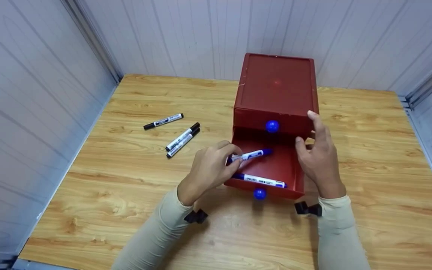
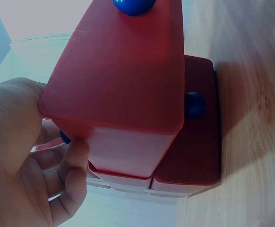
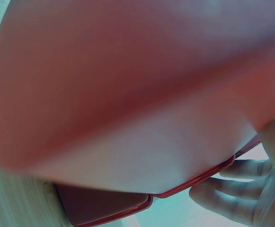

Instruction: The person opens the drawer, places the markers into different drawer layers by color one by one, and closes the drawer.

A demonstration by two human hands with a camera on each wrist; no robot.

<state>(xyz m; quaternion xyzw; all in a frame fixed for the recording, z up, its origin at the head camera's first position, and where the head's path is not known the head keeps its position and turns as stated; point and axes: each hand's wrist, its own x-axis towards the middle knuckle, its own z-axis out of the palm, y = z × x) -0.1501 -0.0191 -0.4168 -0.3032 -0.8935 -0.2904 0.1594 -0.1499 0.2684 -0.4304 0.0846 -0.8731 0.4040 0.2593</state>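
My left hand (image 1: 210, 165) reaches over the left side of a pulled-out red drawer (image 1: 276, 165) and pinches a white marker with a blue cap (image 1: 253, 155). A second blue-capped marker (image 1: 263, 180) lies along the inside of the drawer front, its left end behind my left hand. In the left wrist view, the fingers (image 2: 76, 153) curl at the drawer's side, and the marker is mostly hidden. My right hand (image 1: 319, 161) is at the right side of the red drawer cabinet (image 1: 278, 86), thumb near the drawer's side, forefinger extended at the cabinet's front corner.
Three black-capped markers lie left of the cabinet: a single one (image 1: 163, 121) farther back and a side-by-side pair (image 1: 183, 140). A shut drawer with a blue knob (image 2: 194, 104) sits below the pulled-out one. White panel walls (image 1: 186, 37) enclose the wooden table (image 1: 99, 180).
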